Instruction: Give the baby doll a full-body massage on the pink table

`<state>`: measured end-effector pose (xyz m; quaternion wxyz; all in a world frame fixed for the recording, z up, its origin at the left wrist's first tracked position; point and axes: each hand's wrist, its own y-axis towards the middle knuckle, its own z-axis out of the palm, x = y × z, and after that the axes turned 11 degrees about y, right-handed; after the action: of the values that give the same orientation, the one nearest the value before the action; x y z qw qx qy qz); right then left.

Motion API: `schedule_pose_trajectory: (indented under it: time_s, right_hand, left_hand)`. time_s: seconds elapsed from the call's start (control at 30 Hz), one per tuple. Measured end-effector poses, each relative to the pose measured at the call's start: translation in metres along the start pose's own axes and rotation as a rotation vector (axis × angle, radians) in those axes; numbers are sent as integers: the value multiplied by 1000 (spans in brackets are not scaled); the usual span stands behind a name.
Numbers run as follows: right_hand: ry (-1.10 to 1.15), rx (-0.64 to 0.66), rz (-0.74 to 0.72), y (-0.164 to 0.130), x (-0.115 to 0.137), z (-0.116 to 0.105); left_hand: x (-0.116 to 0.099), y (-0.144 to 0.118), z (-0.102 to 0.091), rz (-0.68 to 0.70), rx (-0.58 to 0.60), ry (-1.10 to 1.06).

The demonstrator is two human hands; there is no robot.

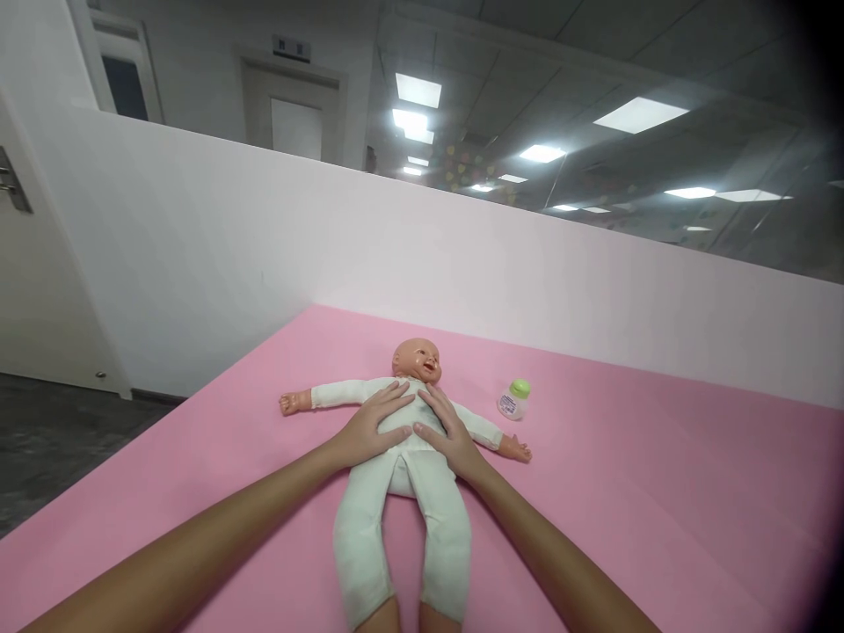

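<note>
A: Where is the doll (402, 479) now?

B: It lies on its back in the middle of the frame, on the pink mat (659, 492), arms spread to both sides, head toward the white wall (264, 237) behind. Its legs point to the lower edge of the frame.

A: And the hands?

B: Both rest flat on the chest of the doll. The left hand (371, 428) covers the left part of the body, the right hand (448, 433) the right part, and the fingertips almost meet under the chin. The grip is released on both sides: fingers are stretched and lie on the white suit, they clasp nothing.

A: How to do this well?

B: I think the palms should press softly and evenly, so the soft body does not slide on the mat. Keep the fingers away from the face.

A: Anything near?

B: A small bottle (513, 400) with a green cap stands right of the head, just beside the doll's arm, not touching it.
</note>
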<state>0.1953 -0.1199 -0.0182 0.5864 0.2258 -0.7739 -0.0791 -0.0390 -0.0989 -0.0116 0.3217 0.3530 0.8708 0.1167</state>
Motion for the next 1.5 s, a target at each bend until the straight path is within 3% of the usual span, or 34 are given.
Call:
schedule_pose_trajectory:
  time_s: [0.2,0.4,0.83,1.33,1.5]
  right_hand:
    - [59,-64,15,3,-3,6]
    - [-30,-110,-6,9,4,8]
    - [-199,54,43,-1,1,10]
    - [-35,-80,13,6,-11,14]
    - [-132,-18,-24,-1,-4,10]
  left_hand:
    - [0,4,-1,-53,26,11]
    - [0,-2,-2,12,-13,190]
    - [-13,-4,-11,95,117,190]
    - [1,3,2,70,35,178]
    - [-6,-3,-2,108,-7,220]
